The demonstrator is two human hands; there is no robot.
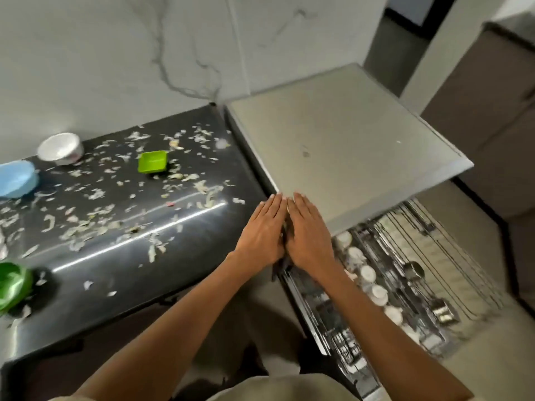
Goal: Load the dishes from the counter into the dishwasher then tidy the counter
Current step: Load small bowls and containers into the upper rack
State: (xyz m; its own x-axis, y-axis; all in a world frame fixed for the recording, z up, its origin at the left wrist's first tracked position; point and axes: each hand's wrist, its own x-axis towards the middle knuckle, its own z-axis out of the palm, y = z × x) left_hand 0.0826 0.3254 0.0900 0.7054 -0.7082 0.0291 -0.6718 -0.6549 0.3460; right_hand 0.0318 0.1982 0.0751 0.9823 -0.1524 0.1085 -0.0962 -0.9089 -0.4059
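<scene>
My left hand (263, 230) and my right hand (308, 230) lie flat side by side, fingers straight, where the black counter (179, 235) meets the steel top of the dishwasher (347, 146). Something dark shows under the wrists; I cannot tell what it is. Below the steel top, the pulled-out rack (463, 287) holds a row of white cups (367, 273) and metal utensils. On the counter stand a white bowl (60, 147), a blue bowl (17, 179), a green square dish (152, 161) and a green bowl (11, 285). Vegetable scraps (95, 221) are scattered over the counter.
A marble-patterned wall (144, 53) backs the counter. Brown cabinets (492, 125) stand at the far right, with tiled floor (477, 357) beyond the rack. The counter's front edge runs diagonally from lower left toward my hands.
</scene>
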